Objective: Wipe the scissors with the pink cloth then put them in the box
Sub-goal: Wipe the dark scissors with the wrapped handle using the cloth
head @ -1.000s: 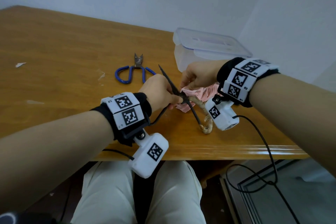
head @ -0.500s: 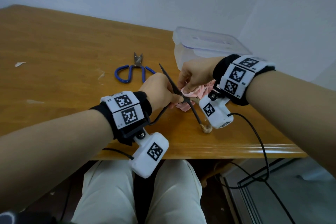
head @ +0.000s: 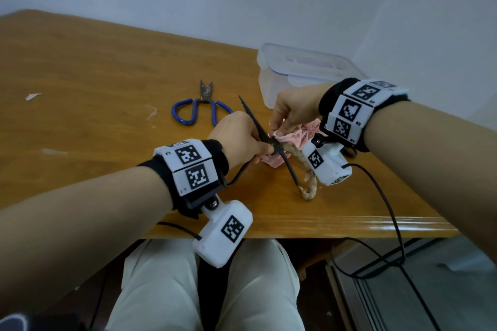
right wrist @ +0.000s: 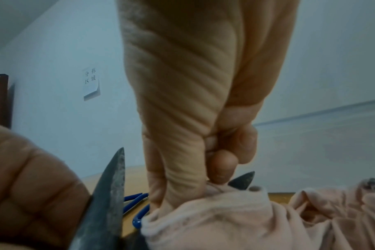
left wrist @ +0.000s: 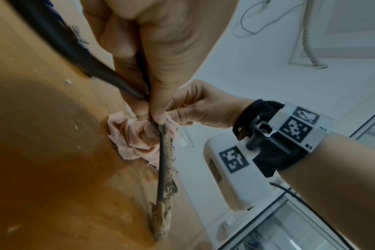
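Observation:
My left hand [head: 258, 146] grips a pair of dark old scissors [head: 289, 166] at the pivot and holds them just above the table. One blade [head: 248, 113] points up and away. A handle wrapped in tan cord [head: 306, 188] hangs toward the table's front edge. My right hand [head: 281, 133] pinches the crumpled pink cloth [head: 309, 129] against the scissors next to the pivot. The right wrist view shows one bare blade [right wrist: 109, 194] and a second blade tip [right wrist: 243, 180] poking out of the pink cloth [right wrist: 225, 219]. The clear plastic box [head: 269, 83] stands behind my right hand with its lid on.
A second pair of scissors with blue handles [head: 201, 110] lies flat on the wooden table [head: 94, 88], left of the box. Small white scraps [head: 32, 96] lie at the far left. Wrist camera cables hang over the table's front edge [head: 349, 226].
My right hand with the cloth slid a little to the left along the scissors and came back to the right. My left hand kept the scissors nearly still.

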`<control>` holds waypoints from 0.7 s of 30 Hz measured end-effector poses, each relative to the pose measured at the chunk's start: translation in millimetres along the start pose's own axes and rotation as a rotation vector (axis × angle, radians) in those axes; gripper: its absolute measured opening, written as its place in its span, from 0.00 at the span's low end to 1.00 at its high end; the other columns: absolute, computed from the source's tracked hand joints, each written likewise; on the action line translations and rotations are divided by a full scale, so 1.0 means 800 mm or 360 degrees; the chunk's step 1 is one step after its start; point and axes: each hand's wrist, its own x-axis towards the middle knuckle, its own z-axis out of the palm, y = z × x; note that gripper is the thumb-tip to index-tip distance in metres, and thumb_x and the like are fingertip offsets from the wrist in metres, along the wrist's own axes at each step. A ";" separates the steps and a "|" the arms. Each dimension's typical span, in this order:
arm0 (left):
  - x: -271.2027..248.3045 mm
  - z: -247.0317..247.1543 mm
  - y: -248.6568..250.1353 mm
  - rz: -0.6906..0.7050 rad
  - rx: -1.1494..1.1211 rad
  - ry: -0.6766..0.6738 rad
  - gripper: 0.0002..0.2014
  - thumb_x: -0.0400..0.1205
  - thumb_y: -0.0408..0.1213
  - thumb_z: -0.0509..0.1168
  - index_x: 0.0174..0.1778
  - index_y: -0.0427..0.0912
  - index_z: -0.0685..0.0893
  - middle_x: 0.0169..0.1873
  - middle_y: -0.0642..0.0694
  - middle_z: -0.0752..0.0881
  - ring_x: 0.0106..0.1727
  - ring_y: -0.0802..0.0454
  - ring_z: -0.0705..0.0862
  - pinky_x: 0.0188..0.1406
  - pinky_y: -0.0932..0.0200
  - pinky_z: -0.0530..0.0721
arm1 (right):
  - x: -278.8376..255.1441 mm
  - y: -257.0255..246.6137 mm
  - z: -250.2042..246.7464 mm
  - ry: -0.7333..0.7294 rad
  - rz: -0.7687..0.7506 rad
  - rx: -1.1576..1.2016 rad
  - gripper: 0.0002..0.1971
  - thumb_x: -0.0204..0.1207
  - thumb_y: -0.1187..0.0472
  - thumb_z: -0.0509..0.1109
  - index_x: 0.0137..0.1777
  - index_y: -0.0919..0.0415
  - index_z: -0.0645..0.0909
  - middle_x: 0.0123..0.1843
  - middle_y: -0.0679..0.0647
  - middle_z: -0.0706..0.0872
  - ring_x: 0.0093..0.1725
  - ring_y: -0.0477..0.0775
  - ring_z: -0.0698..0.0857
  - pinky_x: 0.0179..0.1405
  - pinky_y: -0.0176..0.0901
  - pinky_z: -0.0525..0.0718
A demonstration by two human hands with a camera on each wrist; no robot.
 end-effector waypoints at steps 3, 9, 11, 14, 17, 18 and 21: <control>-0.001 -0.002 -0.001 -0.0005 -0.0005 -0.0006 0.14 0.76 0.45 0.74 0.32 0.37 0.90 0.26 0.45 0.89 0.31 0.49 0.87 0.38 0.54 0.85 | -0.001 -0.001 0.004 0.0025 -0.0014 0.0104 0.07 0.75 0.56 0.75 0.52 0.47 0.87 0.48 0.57 0.90 0.44 0.51 0.85 0.47 0.40 0.83; 0.000 -0.001 0.000 0.0019 -0.0002 -0.0019 0.15 0.76 0.45 0.74 0.29 0.38 0.89 0.25 0.47 0.88 0.25 0.56 0.83 0.33 0.59 0.82 | -0.002 -0.003 0.007 -0.0006 -0.0029 0.0176 0.07 0.76 0.59 0.74 0.53 0.51 0.88 0.38 0.54 0.89 0.33 0.46 0.83 0.37 0.37 0.83; -0.001 0.001 0.000 0.0011 0.0012 -0.0019 0.13 0.76 0.45 0.74 0.30 0.40 0.89 0.24 0.48 0.88 0.23 0.59 0.81 0.30 0.62 0.81 | 0.001 0.002 0.008 -0.0001 -0.0033 0.0167 0.04 0.75 0.58 0.75 0.48 0.47 0.87 0.47 0.59 0.91 0.40 0.50 0.83 0.46 0.43 0.84; -0.002 0.000 0.002 0.0019 0.0022 -0.0016 0.12 0.76 0.44 0.74 0.30 0.42 0.89 0.23 0.50 0.87 0.23 0.60 0.81 0.33 0.61 0.82 | 0.000 0.008 0.006 -0.0012 -0.0023 0.0185 0.05 0.75 0.56 0.74 0.48 0.46 0.88 0.50 0.61 0.91 0.42 0.51 0.84 0.50 0.45 0.85; -0.002 0.001 0.002 0.0020 0.0023 -0.0021 0.12 0.77 0.44 0.73 0.29 0.44 0.88 0.24 0.50 0.88 0.24 0.60 0.82 0.35 0.60 0.84 | -0.003 0.015 0.005 -0.0010 -0.0026 0.0229 0.10 0.76 0.59 0.73 0.56 0.54 0.89 0.49 0.59 0.91 0.41 0.52 0.84 0.47 0.46 0.86; -0.002 0.001 0.001 0.0013 0.0024 -0.0021 0.12 0.77 0.44 0.73 0.30 0.43 0.88 0.24 0.49 0.88 0.24 0.60 0.82 0.35 0.60 0.84 | -0.004 0.015 0.006 0.0004 -0.0027 0.0221 0.10 0.76 0.59 0.73 0.57 0.55 0.89 0.46 0.59 0.90 0.38 0.51 0.83 0.42 0.43 0.86; -0.003 0.000 -0.001 -0.0003 0.0000 -0.0024 0.13 0.77 0.44 0.74 0.31 0.41 0.89 0.25 0.48 0.89 0.27 0.56 0.85 0.34 0.59 0.84 | -0.004 0.008 0.009 0.0022 -0.0058 0.0199 0.05 0.77 0.59 0.73 0.48 0.48 0.88 0.42 0.57 0.91 0.36 0.51 0.85 0.43 0.43 0.86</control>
